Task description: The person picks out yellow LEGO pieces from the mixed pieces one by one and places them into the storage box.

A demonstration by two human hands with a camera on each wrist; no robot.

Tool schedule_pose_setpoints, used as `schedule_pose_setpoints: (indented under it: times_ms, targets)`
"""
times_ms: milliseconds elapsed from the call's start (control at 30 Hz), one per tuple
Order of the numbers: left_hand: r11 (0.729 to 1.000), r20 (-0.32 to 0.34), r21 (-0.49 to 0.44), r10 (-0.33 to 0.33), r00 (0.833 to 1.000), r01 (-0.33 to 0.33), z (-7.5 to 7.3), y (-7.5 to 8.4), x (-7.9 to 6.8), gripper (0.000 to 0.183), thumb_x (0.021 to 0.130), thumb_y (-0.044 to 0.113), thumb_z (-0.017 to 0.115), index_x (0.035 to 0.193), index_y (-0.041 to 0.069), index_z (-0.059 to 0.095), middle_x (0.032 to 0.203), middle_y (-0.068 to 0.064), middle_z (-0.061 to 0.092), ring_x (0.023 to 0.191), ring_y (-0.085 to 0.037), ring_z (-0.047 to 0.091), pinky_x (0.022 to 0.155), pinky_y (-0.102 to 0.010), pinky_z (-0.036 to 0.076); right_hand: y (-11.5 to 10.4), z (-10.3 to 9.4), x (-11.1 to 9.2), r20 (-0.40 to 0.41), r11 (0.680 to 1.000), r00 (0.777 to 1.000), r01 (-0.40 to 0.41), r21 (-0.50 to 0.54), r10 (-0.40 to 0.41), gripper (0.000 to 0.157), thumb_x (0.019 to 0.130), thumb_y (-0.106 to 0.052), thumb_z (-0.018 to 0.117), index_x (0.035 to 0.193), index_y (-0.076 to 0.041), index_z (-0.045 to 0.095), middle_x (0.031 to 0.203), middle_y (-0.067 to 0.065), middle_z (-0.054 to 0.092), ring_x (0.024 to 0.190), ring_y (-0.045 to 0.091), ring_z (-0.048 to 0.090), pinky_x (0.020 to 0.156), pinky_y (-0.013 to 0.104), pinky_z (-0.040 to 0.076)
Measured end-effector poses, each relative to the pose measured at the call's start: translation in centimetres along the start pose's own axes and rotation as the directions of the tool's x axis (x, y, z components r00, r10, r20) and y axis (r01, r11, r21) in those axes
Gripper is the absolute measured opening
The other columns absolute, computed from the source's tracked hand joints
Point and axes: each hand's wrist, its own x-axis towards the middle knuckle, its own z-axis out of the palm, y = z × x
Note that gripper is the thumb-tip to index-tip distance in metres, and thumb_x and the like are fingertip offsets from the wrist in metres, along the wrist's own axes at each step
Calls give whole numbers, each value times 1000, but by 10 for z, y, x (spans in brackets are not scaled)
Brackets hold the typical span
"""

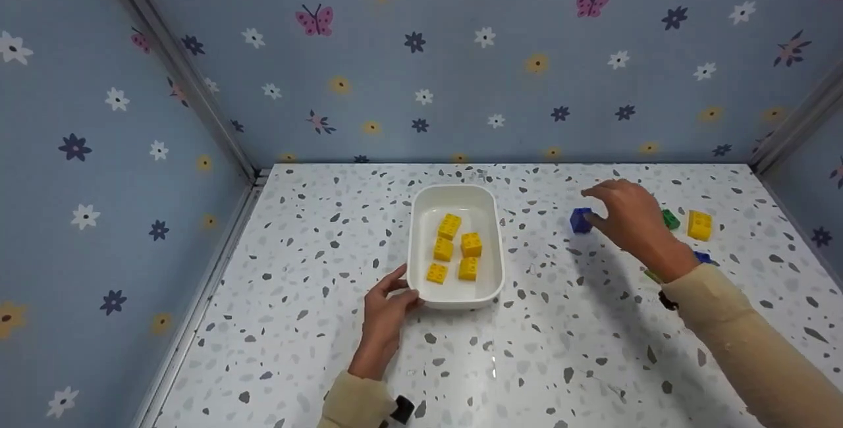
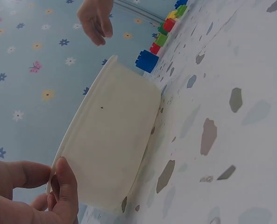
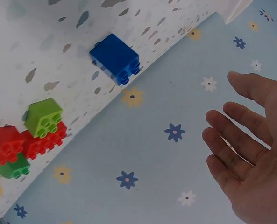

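Observation:
A white plastic tub point(image 1: 489, 283) stands on the speckled table with several yellow building blocks point(image 1: 470, 243) inside. My left hand point(image 1: 388, 313) pinches the tub's rim at its near left corner; the left wrist view shows thumb and fingers on either side of that rim. To the right of the tub, my right hand point(image 1: 625, 220) hovers over the table, fingers spread and holding nothing. Nearest to it is a blue block point(image 3: 115, 56), which stands apart from the fingers in the right wrist view.
Beyond the blue block lie red blocks point(image 3: 7, 142), a light green block point(image 3: 43, 116) and a dark green block point(image 3: 14, 166). A yellow block point(image 1: 699, 225) sits farthest right, and my right forearm hides part of this group in the head view. Flowered walls point(image 1: 421, 59) border the table.

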Motion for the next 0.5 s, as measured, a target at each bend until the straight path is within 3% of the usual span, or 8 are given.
schedule_pose_setpoints:
  times_ms: [167,333,500]
  targets:
    - [1000,5,15,1,1000,-1,0,1,-1,58,92,-7,66,149,1,58,121,-20,59,95,-27,69,83,-27,63,24,-2,-11,-22,999,999,-40,-11,39,40,86,-2,84,123,7,73,119,31,71,104,50,65,88,66,56]
    - [1000,7,19,-4,1000,4,0,2,-2,58,93,-6,66,150,2,58,123,-20,58,97,-26,68,84,-27,62,46,-5,-20,20,992,992,-125,-11,125,42,85,-3,85,123,8,72,118,32,71,106,51,64,90,67,56]
    - [1000,10,14,2,1000,-2,0,3,-2,59,93,-7,66,150,1,58,123,-21,58,96,-26,68,84,-27,62,65,-5,-29,31,986,986,-161,-53,162,42,86,-4,84,124,10,71,119,35,69,102,52,64,85,68,57]
